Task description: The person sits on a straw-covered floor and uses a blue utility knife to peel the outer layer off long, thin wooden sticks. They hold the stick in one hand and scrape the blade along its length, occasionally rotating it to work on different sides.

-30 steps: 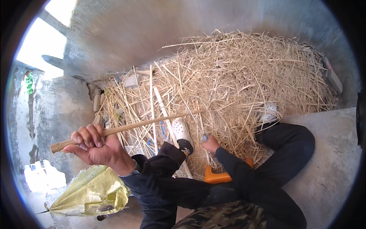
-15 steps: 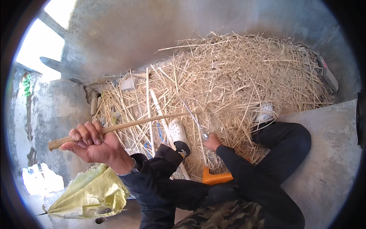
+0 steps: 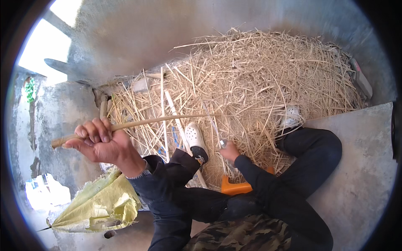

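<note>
My left hand (image 3: pixel 106 141) is raised at the left, fingers wrapped round the thick end of a long, slightly bowed wooden stick (image 3: pixel 159 119). The stick reaches rightward and thins toward its tip, over the straw. Low in the middle, my right hand (image 3: pixel 230 152) is closed on a knife (image 3: pixel 215 129), whose long thin blade points up and away. That blade crosses the stick near its thin end; whether the two touch I cannot tell. My fingers hide most of the knife's handle.
A heap of straw and wood shavings (image 3: pixel 259 71) lies against the wall. Pale strips (image 3: pixel 163 100) lie by my white clog (image 3: pixel 194 136). An orange plastic piece (image 3: pixel 235 187) is under my right forearm; a torn yellow sack (image 3: pixel 104 205) lies lower left. A concrete slab (image 3: pixel 360 154) borders the right.
My left hand has risen a little with the stick, which lies flatter across the view and looks more bowed. The right hand has shifted slightly left with the knife. The view itself has moved slightly.
</note>
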Demonstrator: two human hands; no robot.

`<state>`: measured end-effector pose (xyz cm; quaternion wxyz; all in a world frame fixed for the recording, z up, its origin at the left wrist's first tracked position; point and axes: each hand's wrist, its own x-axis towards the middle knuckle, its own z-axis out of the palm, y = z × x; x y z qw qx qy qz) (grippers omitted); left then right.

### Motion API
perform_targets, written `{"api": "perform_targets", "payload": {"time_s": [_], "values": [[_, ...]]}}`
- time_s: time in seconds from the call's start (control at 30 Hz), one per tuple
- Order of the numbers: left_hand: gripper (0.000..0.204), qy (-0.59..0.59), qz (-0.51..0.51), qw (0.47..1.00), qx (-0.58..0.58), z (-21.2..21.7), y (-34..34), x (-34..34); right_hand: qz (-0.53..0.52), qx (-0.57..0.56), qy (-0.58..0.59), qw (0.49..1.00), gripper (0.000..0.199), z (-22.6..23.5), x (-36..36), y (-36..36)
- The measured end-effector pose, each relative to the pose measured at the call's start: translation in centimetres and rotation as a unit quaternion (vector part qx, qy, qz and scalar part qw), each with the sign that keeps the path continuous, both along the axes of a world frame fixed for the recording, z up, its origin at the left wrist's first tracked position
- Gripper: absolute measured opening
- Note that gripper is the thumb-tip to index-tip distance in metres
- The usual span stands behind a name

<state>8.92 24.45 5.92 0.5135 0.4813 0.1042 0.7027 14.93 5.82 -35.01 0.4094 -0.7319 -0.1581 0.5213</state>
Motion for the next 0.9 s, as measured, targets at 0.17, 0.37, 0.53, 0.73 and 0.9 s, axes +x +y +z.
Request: {"api": "perform_targets", "payload": {"time_s": [0.17, 0.37, 0.53, 0.73, 0.9], "values": [[0.047, -0.007, -0.013, 1.000, -0.011, -0.1, 0.3, -0.3, 0.072, 0.132, -0.146, 0.978, 0.026, 7.4, 0.1, 0.5], [0.046, 0.005, -0.032, 0.999, 0.039, 0.6, 0.2, 1.5, 0.007, 0.019, -0.031, 0.999, 0.021, -6.3, 1.4, -2.0], [0.045, -0.014, 0.005, 1.000, -0.002, 0.2, 0.8, 1.2, 0.054, 0.126, -0.112, 0.984, 0.027, 7.8, 0.0, 0.4], [0.045, 0.002, -0.007, 1.000, -0.006, 0.7, 1.4, 2.1, 0.002, -0.037, -0.138, 0.990, 0.024, -7.9, 0.8, -4.5], [0.045, -0.005, 0.021, 1.000, -0.014, 0.6, 1.4, 1.3, 0.030, 0.023, -0.082, 0.996, 0.026, 1.6, -0.3, -0.1]]}}
